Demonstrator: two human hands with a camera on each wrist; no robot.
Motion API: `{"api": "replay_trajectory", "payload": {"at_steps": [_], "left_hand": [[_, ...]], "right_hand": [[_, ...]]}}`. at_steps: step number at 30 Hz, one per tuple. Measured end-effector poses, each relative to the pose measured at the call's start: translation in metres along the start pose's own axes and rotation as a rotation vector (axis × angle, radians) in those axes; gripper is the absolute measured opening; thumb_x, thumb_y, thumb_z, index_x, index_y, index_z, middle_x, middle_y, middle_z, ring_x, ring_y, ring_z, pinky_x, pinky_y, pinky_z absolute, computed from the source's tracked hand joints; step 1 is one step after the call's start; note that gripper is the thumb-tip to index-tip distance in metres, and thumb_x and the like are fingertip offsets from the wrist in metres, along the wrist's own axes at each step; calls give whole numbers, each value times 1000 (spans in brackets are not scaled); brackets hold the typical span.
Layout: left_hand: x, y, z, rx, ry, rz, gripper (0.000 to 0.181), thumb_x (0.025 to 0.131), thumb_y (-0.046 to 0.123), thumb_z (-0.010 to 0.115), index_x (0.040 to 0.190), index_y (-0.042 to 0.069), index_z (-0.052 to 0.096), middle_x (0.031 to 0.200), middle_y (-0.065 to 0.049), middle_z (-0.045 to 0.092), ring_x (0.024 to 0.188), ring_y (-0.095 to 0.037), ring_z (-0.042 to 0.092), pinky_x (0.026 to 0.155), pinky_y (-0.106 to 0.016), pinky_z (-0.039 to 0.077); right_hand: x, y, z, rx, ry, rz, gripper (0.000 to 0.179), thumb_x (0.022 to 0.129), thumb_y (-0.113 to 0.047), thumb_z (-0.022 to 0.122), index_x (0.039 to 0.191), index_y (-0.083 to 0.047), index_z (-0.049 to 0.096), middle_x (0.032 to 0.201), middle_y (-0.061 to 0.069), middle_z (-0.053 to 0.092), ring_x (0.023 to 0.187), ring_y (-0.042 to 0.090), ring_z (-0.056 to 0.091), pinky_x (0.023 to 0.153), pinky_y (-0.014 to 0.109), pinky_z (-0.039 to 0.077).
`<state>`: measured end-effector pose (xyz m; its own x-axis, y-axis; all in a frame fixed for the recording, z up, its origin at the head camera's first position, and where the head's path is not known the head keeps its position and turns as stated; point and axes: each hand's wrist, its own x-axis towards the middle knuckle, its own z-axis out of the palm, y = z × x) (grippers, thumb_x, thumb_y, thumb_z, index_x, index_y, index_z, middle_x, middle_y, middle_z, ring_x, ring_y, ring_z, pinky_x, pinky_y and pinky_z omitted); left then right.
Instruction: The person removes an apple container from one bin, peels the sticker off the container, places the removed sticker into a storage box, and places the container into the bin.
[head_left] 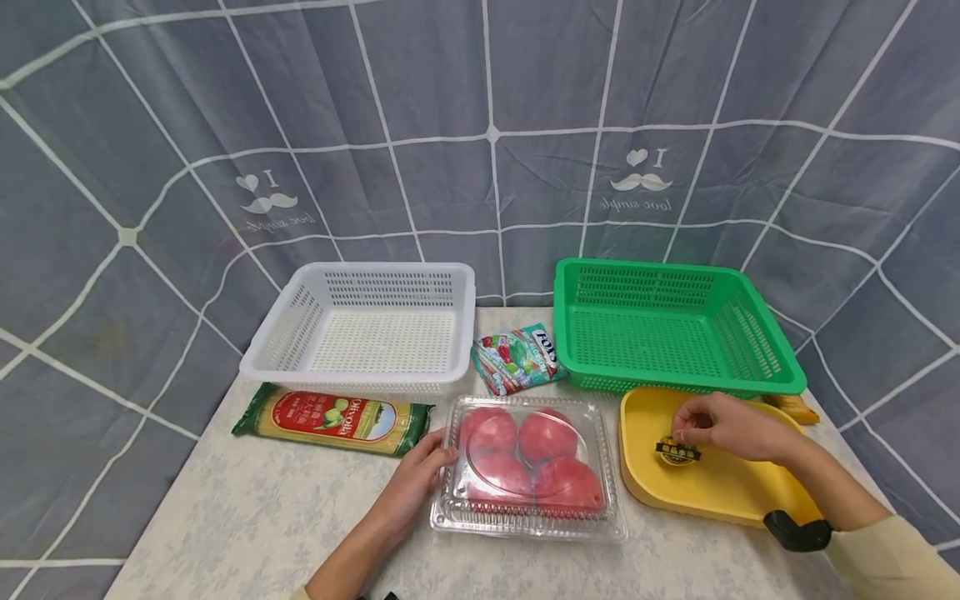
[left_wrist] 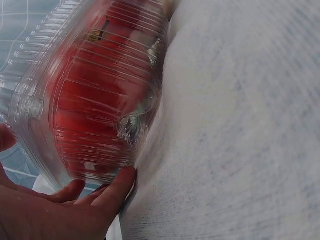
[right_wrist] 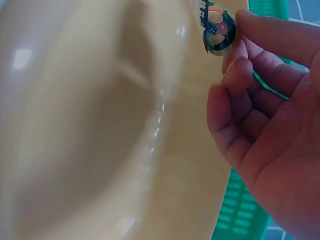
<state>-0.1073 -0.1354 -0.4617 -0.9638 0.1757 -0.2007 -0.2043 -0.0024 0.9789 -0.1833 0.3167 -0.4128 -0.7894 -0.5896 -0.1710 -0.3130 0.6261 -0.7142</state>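
Observation:
My left hand grips the left edge of a clear plastic clamshell box holding several round red fruits. In the left wrist view, its fingertips meet the ribbed side of the box low down, near the tabletop. My right hand pinches a small label with dark and gold print between thumb and fingers, over the yellow tray. The right wrist view shows fruit pictures on this label, with the other fingers curled below it.
Behind stand a white basket on the left and a green basket on the right. A candy bag lies between them. A spaghetti pack rests before the white basket. A yellow packet is partly hidden by the tray.

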Motion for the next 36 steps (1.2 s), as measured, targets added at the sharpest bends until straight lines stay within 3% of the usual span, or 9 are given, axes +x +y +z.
{"api": "replay_trajectory", "payload": {"at_steps": [10, 19, 26, 36], "left_hand": [[-1, -2, 1, -7, -7, 4, 55, 94, 25, 54, 141, 0, 41, 132, -15, 49, 112, -22, 51, 93, -34, 40], [-1, 0, 2, 6, 15, -4, 56, 93, 25, 55, 141, -1, 41, 134, -15, 49, 115, -22, 49, 95, -35, 38], [1, 0, 2, 1, 22, -14, 56, 93, 25, 55, 141, 0, 41, 134, -15, 49, 115, -23, 49, 95, -36, 39], [0, 2, 2, -16, 18, -9, 55, 94, 24, 56, 141, 0, 41, 132, -15, 50, 112, -22, 51, 93, -34, 40]], "right_hand": [[3, 1, 12, -84, 22, -32, 10, 92, -21, 66, 89, -11, 67, 77, -3, 61, 62, 6, 47, 55, 24, 38], [6, 9, 21, -120, 15, 18, 15, 85, -19, 73, 88, -10, 62, 74, -5, 56, 65, 7, 48, 57, 24, 40], [8, 5, 14, -141, -18, -27, 12, 88, -20, 70, 86, -10, 62, 74, -5, 56, 64, 7, 49, 56, 24, 41], [13, -4, 10, -186, -94, 34, 17, 87, -24, 71, 92, -11, 62, 81, -5, 56, 70, 9, 50, 62, 27, 43]]}}
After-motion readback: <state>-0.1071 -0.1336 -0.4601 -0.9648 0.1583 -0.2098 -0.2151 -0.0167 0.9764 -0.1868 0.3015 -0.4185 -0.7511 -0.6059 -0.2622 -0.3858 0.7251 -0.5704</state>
